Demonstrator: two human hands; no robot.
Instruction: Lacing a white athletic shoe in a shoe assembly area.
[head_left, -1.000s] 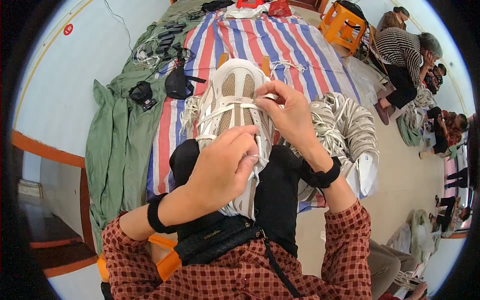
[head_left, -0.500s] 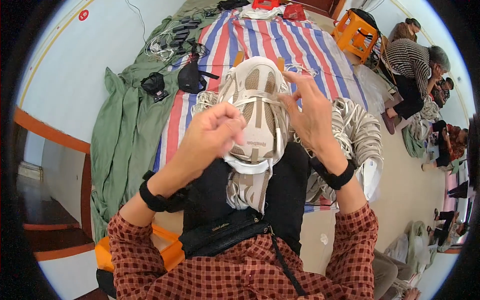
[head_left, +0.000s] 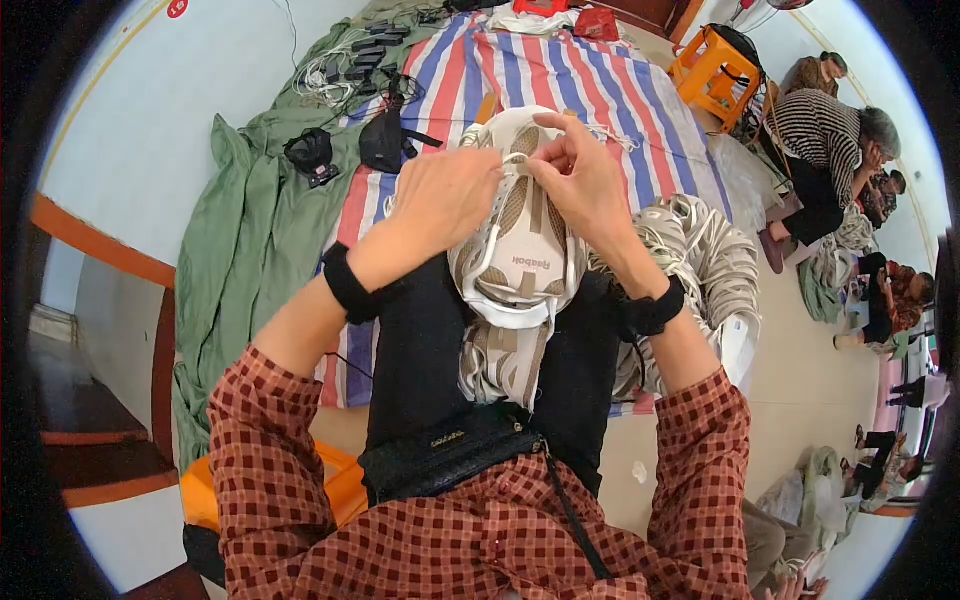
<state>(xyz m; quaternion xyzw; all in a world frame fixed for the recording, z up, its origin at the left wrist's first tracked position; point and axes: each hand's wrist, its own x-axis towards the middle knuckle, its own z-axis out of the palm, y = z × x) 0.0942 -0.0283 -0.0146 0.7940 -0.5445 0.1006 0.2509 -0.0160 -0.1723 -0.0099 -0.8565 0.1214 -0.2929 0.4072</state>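
A white and beige shoe upper (head_left: 522, 255) with mesh panels lies over my knees, its toe end toward me. Across its far part runs a pale shoelace (head_left: 513, 158). My left hand (head_left: 447, 195), on the upper's left side, is closed with the lace at its fingertips. From the right, my right hand (head_left: 583, 185) pinches the same lace between thumb and forefinger, its other fingers curled. Below the toe, more stacked uppers (head_left: 490, 368) rest between my thighs. Exactly how the lace threads is hidden by my fingers.
A bundle of similar uppers (head_left: 725, 260) lies at my right. Ahead spreads a striped sheet (head_left: 530, 75), with a green cloth (head_left: 240, 270) to the left bearing black pouches (head_left: 383, 140) and cables. An orange stool (head_left: 715, 75) stands far right, near other seated people (head_left: 815, 130).
Both hands have moved inward and away from me, to the far part of the upper. They now meet at the lace, where before they were apart.
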